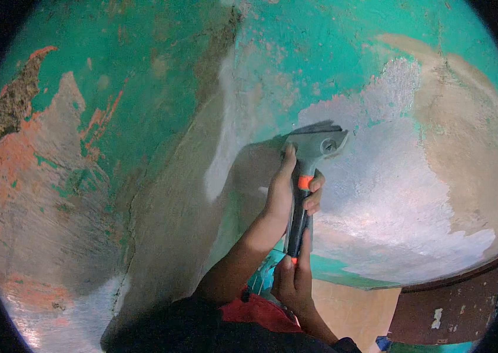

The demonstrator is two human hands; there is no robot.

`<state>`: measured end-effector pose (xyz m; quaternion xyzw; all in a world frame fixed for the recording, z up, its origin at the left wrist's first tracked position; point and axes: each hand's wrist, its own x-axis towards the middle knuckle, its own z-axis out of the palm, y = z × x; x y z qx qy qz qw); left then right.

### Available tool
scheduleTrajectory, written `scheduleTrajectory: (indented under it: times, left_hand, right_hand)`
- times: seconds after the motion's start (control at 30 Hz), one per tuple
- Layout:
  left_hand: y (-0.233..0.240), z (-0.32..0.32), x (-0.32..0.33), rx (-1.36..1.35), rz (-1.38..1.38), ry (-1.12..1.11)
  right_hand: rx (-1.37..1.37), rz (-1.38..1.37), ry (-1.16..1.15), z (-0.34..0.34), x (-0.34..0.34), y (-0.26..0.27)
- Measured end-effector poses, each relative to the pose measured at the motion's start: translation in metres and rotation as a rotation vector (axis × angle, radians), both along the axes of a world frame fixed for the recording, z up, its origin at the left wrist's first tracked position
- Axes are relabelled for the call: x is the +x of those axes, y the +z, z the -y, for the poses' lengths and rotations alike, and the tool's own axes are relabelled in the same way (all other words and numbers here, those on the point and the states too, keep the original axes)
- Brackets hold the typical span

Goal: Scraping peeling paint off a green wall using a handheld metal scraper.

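Observation:
Before me a tool [300, 212] with a long black handle, orange bands and a broad grey head looks like a wall scraper. Its head lies at or close to a pale filler patch [377, 176] on the green painted wall [152, 61]; contact cannot be told. My left hand [291, 176] is closed round the upper handle, its thumb up against the head and its fingertips showing on the right side. Lower down, my right hand [295, 278] grips the handle's end by the lower orange band.
A corner or crack [132, 212] runs down the wall on the left. Bare plaster [10, 101] shows at the far left. A brown panel [447, 304] with chipped paint and a tan surface [350, 309] stand at the lower right.

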<state>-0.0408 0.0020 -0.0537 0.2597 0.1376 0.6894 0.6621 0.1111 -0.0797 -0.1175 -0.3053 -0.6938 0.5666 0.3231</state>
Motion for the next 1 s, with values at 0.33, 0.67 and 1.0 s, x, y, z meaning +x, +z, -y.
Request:
scheduleTrajectory:
  times: [0.33, 0.67, 1.0]
  left_hand:
    - [-0.005, 0.000, 0.002, -0.025, -0.008, 0.029]
    - [0.009, -0.003, -0.002, 0.032, -0.078, 0.079]
    - [0.029, 0.003, 0.002, -0.063, -0.048, 0.152]
  right_hand:
    - [-0.021, -0.036, -0.025, 0.002, 0.002, -0.003]
    - [0.000, -0.102, -0.013, -0.003, -0.006, 0.009]
    - [0.004, -0.135, -0.017, -0.005, -0.010, 0.017]
